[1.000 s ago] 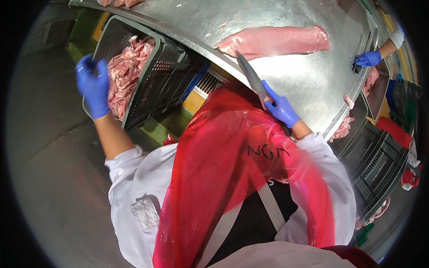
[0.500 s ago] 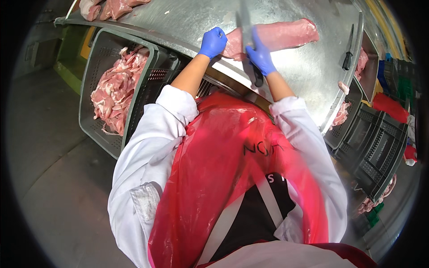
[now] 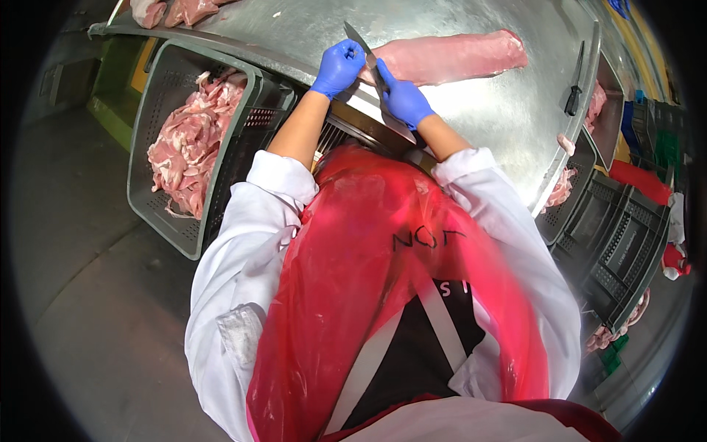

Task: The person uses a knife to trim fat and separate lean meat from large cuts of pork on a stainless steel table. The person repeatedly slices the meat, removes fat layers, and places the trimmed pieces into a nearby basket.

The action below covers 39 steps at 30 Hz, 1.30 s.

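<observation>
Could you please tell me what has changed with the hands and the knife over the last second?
The left hand swung from the grey crate to the table edge beside the right hand, now touching the knife it holds. The long pink meat stayed put.

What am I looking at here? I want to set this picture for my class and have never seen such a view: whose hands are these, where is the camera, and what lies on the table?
The camera sits on a person's head and looks down, so its wide lens bends straight edges. You see their red apron and white sleeves. Both hands wear blue gloves. The right hand grips a knife; the left hand touches its blade. Beyond them a long pink cut of meat lies on the steel table. A grey crate of meat trimmings stands to the left, and a second knife lies on the table at right.
</observation>
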Each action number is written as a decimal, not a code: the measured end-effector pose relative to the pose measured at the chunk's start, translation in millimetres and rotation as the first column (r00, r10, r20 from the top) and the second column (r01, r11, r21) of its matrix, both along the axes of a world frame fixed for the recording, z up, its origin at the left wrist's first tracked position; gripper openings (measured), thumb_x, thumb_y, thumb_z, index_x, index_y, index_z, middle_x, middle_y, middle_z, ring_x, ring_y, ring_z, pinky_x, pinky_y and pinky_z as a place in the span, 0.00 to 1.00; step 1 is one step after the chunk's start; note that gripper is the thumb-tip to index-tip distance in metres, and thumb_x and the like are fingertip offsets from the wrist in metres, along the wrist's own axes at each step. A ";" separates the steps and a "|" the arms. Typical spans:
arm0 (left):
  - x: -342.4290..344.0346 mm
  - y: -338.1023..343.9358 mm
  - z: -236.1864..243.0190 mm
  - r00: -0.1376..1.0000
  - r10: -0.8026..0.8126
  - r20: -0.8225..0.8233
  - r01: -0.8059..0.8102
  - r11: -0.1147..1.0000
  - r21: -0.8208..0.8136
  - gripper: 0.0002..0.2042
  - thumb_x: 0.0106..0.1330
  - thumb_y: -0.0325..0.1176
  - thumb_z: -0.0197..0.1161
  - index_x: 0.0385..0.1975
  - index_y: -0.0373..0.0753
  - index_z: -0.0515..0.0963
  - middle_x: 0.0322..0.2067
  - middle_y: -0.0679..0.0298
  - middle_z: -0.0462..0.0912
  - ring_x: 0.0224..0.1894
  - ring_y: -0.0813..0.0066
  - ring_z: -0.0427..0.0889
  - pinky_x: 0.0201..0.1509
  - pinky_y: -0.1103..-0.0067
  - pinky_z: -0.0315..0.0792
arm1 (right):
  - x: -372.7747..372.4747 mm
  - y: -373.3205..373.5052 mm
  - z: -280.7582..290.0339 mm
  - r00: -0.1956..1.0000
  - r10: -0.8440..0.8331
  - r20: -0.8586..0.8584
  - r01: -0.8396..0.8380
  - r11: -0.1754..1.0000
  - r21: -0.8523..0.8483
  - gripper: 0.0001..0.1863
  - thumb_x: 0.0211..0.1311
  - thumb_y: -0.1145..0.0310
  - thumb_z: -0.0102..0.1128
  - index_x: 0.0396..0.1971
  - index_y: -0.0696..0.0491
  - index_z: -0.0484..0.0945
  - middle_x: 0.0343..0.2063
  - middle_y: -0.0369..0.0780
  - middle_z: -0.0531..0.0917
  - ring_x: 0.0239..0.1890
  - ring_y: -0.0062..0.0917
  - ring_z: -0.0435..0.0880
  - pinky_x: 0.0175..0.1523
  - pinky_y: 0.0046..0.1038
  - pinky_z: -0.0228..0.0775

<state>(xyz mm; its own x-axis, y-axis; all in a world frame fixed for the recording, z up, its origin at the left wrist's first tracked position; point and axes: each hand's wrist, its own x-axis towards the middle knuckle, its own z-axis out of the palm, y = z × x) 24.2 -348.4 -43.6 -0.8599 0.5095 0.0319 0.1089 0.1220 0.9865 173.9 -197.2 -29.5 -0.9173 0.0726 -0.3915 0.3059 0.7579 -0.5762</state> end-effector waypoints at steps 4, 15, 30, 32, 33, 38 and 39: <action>-2.3 -21.0 -5.3 0.982 0.115 0.147 -0.123 0.991 0.043 0.03 0.66 0.27 0.64 0.30 0.36 0.79 0.23 0.73 0.77 0.25 0.88 0.72 0.28 0.85 0.66 | 57.5 3.6 -0.5 0.938 0.118 -0.326 -0.139 0.989 -0.042 0.40 0.67 0.67 0.49 0.77 0.42 0.45 0.42 0.60 0.83 0.42 0.56 0.84 0.50 0.47 0.75; 20.0 -72.4 66.9 0.951 0.104 0.291 -0.231 0.866 0.443 0.03 0.67 0.22 0.60 0.35 0.37 0.76 0.27 0.69 0.74 0.25 0.83 0.70 0.27 0.86 0.65 | 16.8 -4.0 75.2 0.985 0.104 0.136 -0.044 0.922 -0.385 0.40 0.67 0.68 0.47 0.78 0.40 0.45 0.28 0.49 0.84 0.21 0.33 0.83 0.36 0.35 0.78; -39.0 -339.6 155.0 0.858 -0.108 -0.501 -0.496 0.074 -0.865 0.35 0.55 0.37 0.73 0.62 0.30 0.69 0.54 0.40 0.79 0.54 0.48 0.81 0.58 0.64 0.75 | 225.3 133.6 52.3 0.756 -0.654 0.019 0.557 0.627 -0.545 0.31 0.64 0.67 0.61 0.66 0.54 0.65 0.31 0.45 0.84 0.27 0.27 0.85 0.35 0.31 0.77; -41.3 -239.6 151.3 0.840 -0.121 -0.529 -0.394 0.533 -0.748 0.32 0.55 0.36 0.73 0.60 0.31 0.71 0.49 0.43 0.81 0.49 0.53 0.84 0.54 0.66 0.76 | 229.7 137.9 51.3 0.746 -0.666 0.002 0.566 0.633 -0.528 0.28 0.64 0.67 0.61 0.63 0.56 0.67 0.34 0.46 0.85 0.34 0.32 0.87 0.44 0.34 0.79; -30.4 -169.7 158.8 0.904 -0.120 -0.410 -0.274 0.573 -0.773 0.33 0.54 0.34 0.75 0.61 0.32 0.70 0.46 0.48 0.81 0.45 0.59 0.83 0.51 0.68 0.77 | 235.0 142.0 35.3 0.762 -0.643 -0.074 0.533 0.688 -0.492 0.28 0.64 0.66 0.60 0.63 0.56 0.67 0.33 0.47 0.85 0.33 0.32 0.87 0.42 0.33 0.79; -45.7 91.9 35.2 0.749 -0.581 -0.320 0.150 0.619 -0.771 0.50 0.44 0.51 0.81 0.65 0.27 0.66 0.61 0.42 0.74 0.59 0.50 0.78 0.64 0.64 0.71 | 268.0 158.4 61.5 0.740 -0.673 -0.008 0.593 0.657 -0.466 0.31 0.66 0.61 0.58 0.65 0.59 0.63 0.30 0.47 0.86 0.31 0.33 0.87 0.40 0.33 0.79; -46.5 118.7 22.1 0.713 -0.628 -0.312 0.183 0.596 -0.782 0.52 0.42 0.53 0.81 0.64 0.27 0.66 0.61 0.42 0.73 0.60 0.50 0.77 0.65 0.64 0.71 | 273.8 159.4 48.4 0.737 -0.666 -0.116 0.567 0.703 -0.430 0.32 0.66 0.62 0.59 0.65 0.60 0.63 0.30 0.45 0.86 0.30 0.31 0.87 0.39 0.32 0.79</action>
